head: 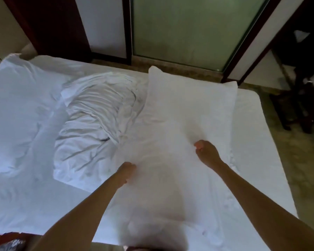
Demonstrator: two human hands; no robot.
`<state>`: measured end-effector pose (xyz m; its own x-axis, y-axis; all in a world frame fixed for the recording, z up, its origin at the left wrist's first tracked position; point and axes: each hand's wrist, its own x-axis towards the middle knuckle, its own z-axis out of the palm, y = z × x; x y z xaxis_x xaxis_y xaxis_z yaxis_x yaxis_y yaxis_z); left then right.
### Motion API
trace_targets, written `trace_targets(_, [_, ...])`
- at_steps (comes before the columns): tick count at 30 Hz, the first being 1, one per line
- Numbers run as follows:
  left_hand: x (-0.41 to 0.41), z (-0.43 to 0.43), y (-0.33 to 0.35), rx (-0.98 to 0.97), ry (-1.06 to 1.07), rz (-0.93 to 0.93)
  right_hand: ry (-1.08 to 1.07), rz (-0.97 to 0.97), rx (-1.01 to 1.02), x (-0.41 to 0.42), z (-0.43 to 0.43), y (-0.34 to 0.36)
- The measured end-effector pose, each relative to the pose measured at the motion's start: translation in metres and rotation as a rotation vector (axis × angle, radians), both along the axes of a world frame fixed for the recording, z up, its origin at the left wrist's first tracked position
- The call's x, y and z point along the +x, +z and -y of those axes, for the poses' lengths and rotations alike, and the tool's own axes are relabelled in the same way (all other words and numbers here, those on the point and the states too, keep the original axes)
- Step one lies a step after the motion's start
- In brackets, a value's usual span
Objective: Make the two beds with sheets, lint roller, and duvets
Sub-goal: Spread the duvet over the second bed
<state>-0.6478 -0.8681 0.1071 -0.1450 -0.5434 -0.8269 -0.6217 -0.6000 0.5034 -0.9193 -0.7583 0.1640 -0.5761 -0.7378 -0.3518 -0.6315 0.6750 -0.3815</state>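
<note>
Grasping white pillow (185, 109) on both sides, left grip (128, 172) and right grip (206, 151) curled into the fabric.
Held lengthwise over the bed (252, 127), just beside a crumpled sheet (94, 113).

A frosted, greenish glass panel (188, 28) stands in a dark wooden frame (128, 29), with a white wall panel (101, 22) to its left and a dark wooden door (49, 24) further left. The floor (297, 160) is mottled beige. Dark wooden furniture legs (304, 105) stand at the right. The light is dim.
</note>
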Motion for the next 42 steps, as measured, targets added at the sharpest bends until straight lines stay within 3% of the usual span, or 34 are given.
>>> trace_targets(5, [-0.025, -0.002, -0.024, -0.206, -0.071, 0.099, -0.367, 0.026, -0.077, -0.067, -0.038, -0.016])
trace_targets(9, [-0.035, -0.002, -0.024, -0.099, -0.026, 0.085, -0.743, 0.543, -0.189, -0.083, -0.055, -0.049])
trace_targets(11, [-0.044, -0.003, -0.019, -0.064, -0.01, 0.049, -0.706, 0.627, -0.27, -0.076, -0.056, -0.059])
trace_targets(14, [-0.059, -0.002, -0.009, -0.138, 0.093, 0.004, -0.607, 0.562, -0.415, -0.064, -0.042, -0.057])
trace_targets(20, [-0.032, 0.038, 0.027, -0.385, 0.285, -0.064, -0.466, 0.395, -0.543, -0.041, 0.012, 0.005])
trace_targets(25, [0.022, 0.111, 0.098, -0.666, 0.269, -0.024, -0.403, 0.449, -0.652, 0.006, 0.081, 0.055])
trace_targets(32, [0.179, 0.221, 0.164, -0.971, 0.39, 0.091, -0.307, 0.579, -0.693, 0.166, 0.211, 0.109])
trace_targets(37, [0.316, 0.318, 0.214, -1.135, 0.492, 0.038, -0.24, 0.614, -0.737, 0.293, 0.325, 0.129])
trace_targets(42, [0.442, 0.43, 0.249, -1.27, 0.43, 0.131, -0.129, 0.622, -0.824, 0.41, 0.436, 0.14])
